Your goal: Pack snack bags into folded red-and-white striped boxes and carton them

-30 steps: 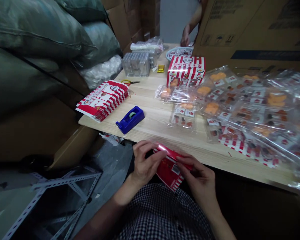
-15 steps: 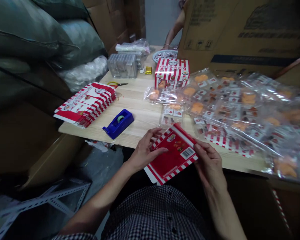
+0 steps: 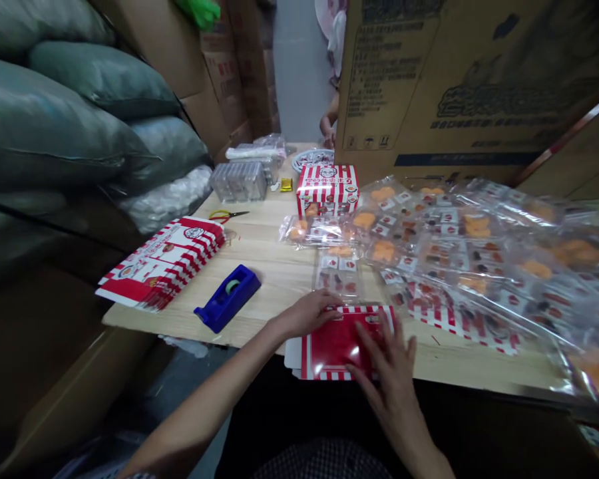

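Note:
A flat folded carton (image 3: 324, 349), red with white-striped edges, lies at the near edge of the table. My left hand (image 3: 309, 314) grips its far left edge, fingers bent over the rim. Spread across the carton's right part, the fingers of my right hand (image 3: 387, 359) press flat on its face. Just beyond the carton is a clear plastic pack (image 3: 337, 276) with small printed pieces. A blue tape dispenser (image 3: 229, 298) stands to the left of my left hand.
A stack of flat striped cartons (image 3: 164, 263) lies at the left, near scissors (image 3: 224, 215). An assembled striped box (image 3: 328, 189) stands farther back. Many plastic packs (image 3: 429, 233) cover the right side. A big cardboard box (image 3: 429, 86) hides part of another person, whose hand (image 3: 329, 133) shows behind.
The carton has come down from my raised hands onto the table edge and turned. My right hand has gone from holding its edge to lying spread on its face.

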`<action>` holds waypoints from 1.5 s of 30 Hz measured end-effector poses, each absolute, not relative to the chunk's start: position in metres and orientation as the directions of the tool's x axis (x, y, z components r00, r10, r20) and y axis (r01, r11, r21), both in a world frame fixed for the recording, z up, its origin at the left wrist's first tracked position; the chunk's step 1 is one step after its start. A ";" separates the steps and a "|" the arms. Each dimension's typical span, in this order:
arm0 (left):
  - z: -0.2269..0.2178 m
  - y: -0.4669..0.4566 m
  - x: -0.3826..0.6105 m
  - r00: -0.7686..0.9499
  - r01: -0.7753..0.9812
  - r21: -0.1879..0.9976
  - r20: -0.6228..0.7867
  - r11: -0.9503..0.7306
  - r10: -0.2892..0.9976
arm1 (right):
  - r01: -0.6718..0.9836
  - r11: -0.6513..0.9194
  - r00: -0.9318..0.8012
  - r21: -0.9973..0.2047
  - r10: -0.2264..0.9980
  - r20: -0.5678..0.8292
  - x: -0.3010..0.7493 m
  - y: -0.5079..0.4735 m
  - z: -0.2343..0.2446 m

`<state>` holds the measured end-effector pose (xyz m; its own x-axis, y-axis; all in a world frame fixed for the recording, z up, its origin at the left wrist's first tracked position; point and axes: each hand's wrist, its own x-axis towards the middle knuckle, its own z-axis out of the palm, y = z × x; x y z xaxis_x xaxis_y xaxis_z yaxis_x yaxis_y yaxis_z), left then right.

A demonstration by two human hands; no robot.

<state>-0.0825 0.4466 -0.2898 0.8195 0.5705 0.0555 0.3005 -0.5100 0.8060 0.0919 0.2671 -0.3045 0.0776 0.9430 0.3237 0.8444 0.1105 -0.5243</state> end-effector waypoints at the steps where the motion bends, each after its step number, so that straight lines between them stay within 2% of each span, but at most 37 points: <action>1: -0.293 0.446 -0.077 0.818 0.302 0.797 0.066 -0.524 0.572 | 0.883 0.165 -0.032 -0.440 0.955 0.295 0.091 0.275 -0.303; 3: -0.297 0.441 -0.073 0.794 0.307 0.787 0.099 -0.535 0.600 | 0.915 0.231 -0.157 -0.331 0.959 0.236 0.091 0.288 -0.304; 5: -0.298 0.435 -0.077 0.772 0.312 0.786 0.118 -0.534 0.625 | 0.933 0.216 -0.164 -0.288 0.968 0.192 0.091 0.295 -0.306; 8: -0.295 0.428 -0.093 0.763 0.338 0.780 0.101 -0.527 0.638 | 0.935 0.194 -0.152 -0.297 0.976 0.159 0.090 0.294 -0.308; 14: -0.291 0.415 -0.111 0.750 0.426 0.699 0.083 -0.574 0.656 | 0.933 0.177 -0.126 -0.313 0.976 0.177 0.080 0.285 -0.311; 17: -0.293 0.414 -0.107 0.703 0.470 0.663 0.118 -0.583 0.701 | 0.945 0.158 -0.105 -0.287 0.976 0.193 0.076 0.291 -0.315; 21: -0.291 0.433 -0.103 0.610 0.452 0.702 0.206 -0.550 0.765 | 0.956 0.153 -0.100 -0.251 0.972 0.213 0.074 0.305 -0.319; 24: -0.286 0.472 -0.105 0.481 0.590 0.605 0.267 -0.534 0.835 | 0.958 0.151 -0.089 -0.242 0.965 0.248 0.073 0.312 -0.322; 27: -0.283 0.521 -0.101 0.418 0.715 0.493 0.266 -0.496 0.868 | 0.952 0.155 -0.076 -0.266 0.956 0.284 0.072 0.314 -0.323; 35: -0.293 0.585 -0.058 0.582 0.739 0.332 0.123 -0.586 0.804 | 0.898 0.273 -0.153 -0.346 0.930 0.336 0.076 0.300 -0.314; 45: -0.275 0.588 -0.077 0.637 0.740 0.194 0.102 -0.644 0.764 | 0.855 0.333 -0.171 -0.397 0.905 0.390 0.069 0.288 -0.310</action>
